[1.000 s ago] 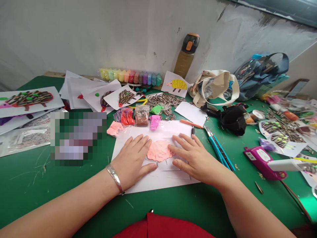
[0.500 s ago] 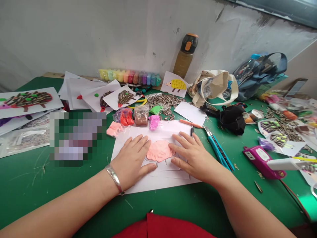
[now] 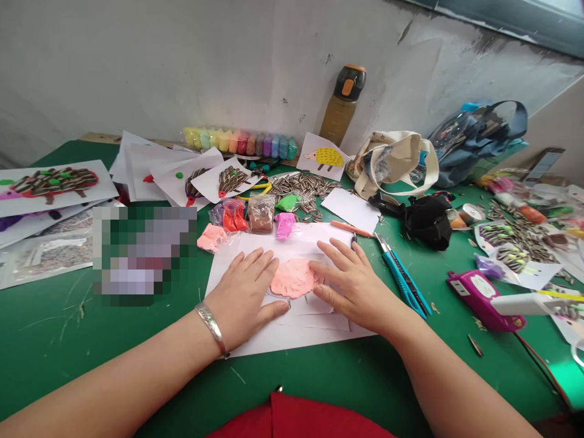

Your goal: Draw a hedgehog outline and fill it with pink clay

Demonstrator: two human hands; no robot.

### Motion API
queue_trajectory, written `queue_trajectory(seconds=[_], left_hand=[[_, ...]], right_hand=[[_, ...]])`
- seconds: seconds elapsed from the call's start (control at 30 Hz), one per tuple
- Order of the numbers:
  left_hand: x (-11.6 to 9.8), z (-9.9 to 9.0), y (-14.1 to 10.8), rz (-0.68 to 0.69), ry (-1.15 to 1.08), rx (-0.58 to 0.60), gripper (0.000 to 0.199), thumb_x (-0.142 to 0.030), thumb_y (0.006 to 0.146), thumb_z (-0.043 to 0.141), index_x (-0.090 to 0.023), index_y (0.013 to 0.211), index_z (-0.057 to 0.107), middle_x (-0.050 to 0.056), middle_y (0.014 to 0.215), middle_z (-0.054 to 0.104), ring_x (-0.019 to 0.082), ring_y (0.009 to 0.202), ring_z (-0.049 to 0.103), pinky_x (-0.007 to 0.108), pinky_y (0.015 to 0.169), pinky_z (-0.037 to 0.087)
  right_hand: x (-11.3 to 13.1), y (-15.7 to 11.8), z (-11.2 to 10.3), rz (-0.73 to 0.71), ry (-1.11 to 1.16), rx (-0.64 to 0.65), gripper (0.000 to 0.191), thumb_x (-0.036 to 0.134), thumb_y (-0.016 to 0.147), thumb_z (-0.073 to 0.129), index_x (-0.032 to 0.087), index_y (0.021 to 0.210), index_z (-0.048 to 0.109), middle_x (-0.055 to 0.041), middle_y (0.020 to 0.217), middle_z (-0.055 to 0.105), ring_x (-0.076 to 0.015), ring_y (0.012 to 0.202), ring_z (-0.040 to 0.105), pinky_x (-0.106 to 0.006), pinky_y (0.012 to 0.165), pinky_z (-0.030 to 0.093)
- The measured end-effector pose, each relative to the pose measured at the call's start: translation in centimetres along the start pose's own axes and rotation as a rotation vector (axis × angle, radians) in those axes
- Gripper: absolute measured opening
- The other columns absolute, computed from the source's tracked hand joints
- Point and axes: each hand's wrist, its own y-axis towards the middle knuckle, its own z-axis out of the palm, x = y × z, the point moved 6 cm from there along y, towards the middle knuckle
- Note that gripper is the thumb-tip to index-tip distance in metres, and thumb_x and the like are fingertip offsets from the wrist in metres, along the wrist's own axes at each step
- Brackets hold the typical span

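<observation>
A flattened, dented patch of pink modelling clay (image 3: 294,278) lies on a white paper sheet (image 3: 269,340), over a pencil-drawn outline. Fingers apart, my left hand (image 3: 244,292) rests flat on the paper at the clay's left side, its fingertips at the edge. On the other side my right hand (image 3: 351,283) is spread, its index fingertip touching the clay's right edge. Neither hand holds anything. Just beyond the paper sit packets of clay: a pink lump (image 3: 212,237), a red one (image 3: 234,215), a brown one (image 3: 261,213) and a magenta one (image 3: 285,225).
A teal utility knife (image 3: 405,277) and an orange pen (image 3: 352,228) lie right of the paper. Sunflower seeds (image 3: 308,188) are heaped behind. Seed-covered hedgehog pictures (image 3: 55,185) lie left. A bottle (image 3: 342,103), a cloth bag (image 3: 392,161) and a magenta glue gun (image 3: 483,298) stand around.
My right hand's fingers have shifted very slightly left over the clay's edge. My left hand stays in place, and the view has tilted a little.
</observation>
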Motion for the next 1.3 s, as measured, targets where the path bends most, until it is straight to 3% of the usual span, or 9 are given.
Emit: queue_trajectory(seconds=[0.1, 0.27, 0.43, 0.57, 0.7, 0.9, 1.03, 1.17, 1.3], left_hand=[[0.0, 0.0, 0.0, -0.002, -0.003, 0.003, 0.067, -0.056, 0.087, 0.051, -0.013, 0.138, 0.045, 0.016, 0.145, 0.044, 0.036, 0.137, 0.032, 0.057, 0.110, 0.027], [-0.1, -0.1, 0.1, -0.013, -0.002, 0.016, 0.067, -0.054, 0.086, 0.054, -0.012, 0.137, 0.045, 0.016, 0.144, 0.044, 0.036, 0.136, 0.033, 0.057, 0.110, 0.027], [-0.1, 0.0, 0.1, -0.023, 0.023, 0.055, 0.070, -0.055, 0.086, 0.054, -0.010, 0.139, 0.043, 0.017, 0.147, 0.041, 0.035, 0.138, 0.031, 0.056, 0.112, 0.025], [-0.1, -0.1, 0.1, -0.023, 0.025, 0.044, 0.069, -0.055, 0.087, 0.054, -0.010, 0.138, 0.044, 0.017, 0.146, 0.042, 0.035, 0.137, 0.031, 0.056, 0.111, 0.026], [-0.2, 0.0, 0.1, -0.016, 0.024, 0.042, 0.070, -0.054, 0.086, 0.056, -0.009, 0.138, 0.045, 0.017, 0.145, 0.043, 0.036, 0.137, 0.032, 0.057, 0.111, 0.027], [-0.1, 0.0, 0.0, -0.024, 0.027, 0.029, 0.071, -0.054, 0.086, 0.057, -0.007, 0.138, 0.045, 0.018, 0.145, 0.042, 0.036, 0.137, 0.032, 0.056, 0.111, 0.026], [-0.2, 0.0, 0.0, -0.022, 0.020, 0.032, 0.072, -0.055, 0.086, 0.057, -0.007, 0.138, 0.045, 0.018, 0.145, 0.043, 0.036, 0.137, 0.032, 0.057, 0.111, 0.026], [-0.2, 0.0, 0.2, -0.027, 0.026, 0.033, 0.071, -0.053, 0.086, 0.057, -0.007, 0.138, 0.045, 0.018, 0.145, 0.043, 0.036, 0.137, 0.033, 0.057, 0.111, 0.027], [-0.2, 0.0, 0.2, -0.024, 0.032, 0.042, 0.071, -0.055, 0.086, 0.056, -0.008, 0.138, 0.045, 0.018, 0.146, 0.042, 0.036, 0.137, 0.031, 0.056, 0.112, 0.026]], right_hand=[[-0.1, 0.0, -0.3, 0.021, -0.014, -0.039, 0.046, 0.051, 0.096, 0.036, 0.032, 0.134, 0.052, -0.0092, 0.154, 0.030, -0.0347, 0.142, 0.020, -0.067, 0.108, 0.018], [0.3, 0.0, 0.2, -0.009, -0.023, 0.054, 0.049, 0.054, 0.096, 0.032, 0.033, 0.136, 0.050, -0.0069, 0.153, 0.034, -0.0351, 0.142, 0.020, -0.068, 0.108, 0.016], [-0.1, -0.1, -0.3, 0.040, -0.045, -0.017, 0.052, 0.054, 0.096, 0.031, 0.031, 0.141, 0.044, -0.0088, 0.157, 0.024, -0.0337, 0.143, 0.016, -0.065, 0.110, 0.016], [0.3, 0.0, 0.4, 0.004, -0.048, 0.059, 0.053, 0.056, 0.095, 0.031, 0.032, 0.141, 0.044, -0.0085, 0.155, 0.029, -0.0350, 0.143, 0.019, -0.067, 0.109, 0.014], [0.7, 0.3, 0.3, 0.022, -0.063, 0.015, 0.056, 0.058, 0.096, 0.028, 0.032, 0.145, 0.038, -0.0096, 0.158, 0.019, -0.0347, 0.145, 0.010, -0.066, 0.110, 0.013], [2.0, 0.6, 0.9, -0.046, -0.061, 0.043, 0.056, 0.061, 0.094, 0.028, 0.035, 0.143, 0.040, -0.0067, 0.157, 0.023, -0.0356, 0.144, 0.012, -0.066, 0.110, 0.012], [2.1, 0.5, 0.6, -0.056, -0.085, -0.010, 0.057, 0.059, 0.094, 0.031, 0.034, 0.144, 0.038, -0.0078, 0.159, 0.018, -0.0356, 0.145, 0.008, -0.066, 0.110, 0.008], [2.4, 0.3, 0.6, -0.107, -0.049, 0.065, 0.055, 0.061, 0.094, 0.029, 0.035, 0.141, 0.042, -0.0065, 0.158, 0.023, -0.0362, 0.144, 0.010, -0.067, 0.110, 0.008], [2.3, -0.2, -0.1, -0.089, -0.047, 0.055, 0.056, 0.059, 0.095, 0.030, 0.035, 0.145, 0.036, -0.0076, 0.159, 0.016, -0.0355, 0.145, 0.007, -0.066, 0.110, 0.010]])
